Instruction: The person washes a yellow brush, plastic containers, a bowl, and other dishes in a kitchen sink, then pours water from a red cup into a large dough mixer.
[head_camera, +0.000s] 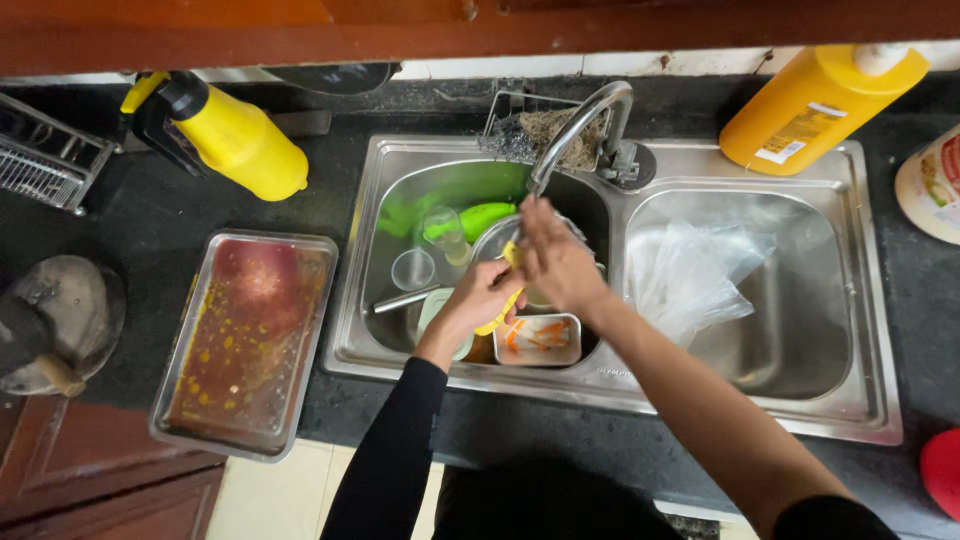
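Head view: under the tap (585, 125), the left hand (480, 295) has its fingers wrapped round a yellow sponge (505, 300); the right hand (555, 262) fingers close over it, above the sink (400, 350).

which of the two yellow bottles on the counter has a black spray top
The yellow spray bottle left of the sink, lying tilted. The orange-yellow bottle at the right has a white cap instead.

A greasy metal tray (245, 340) lies left of the sink (860, 400) — yellow spray bottle (235, 140) behind it, clear plastic bag (690, 275) in the right basin.
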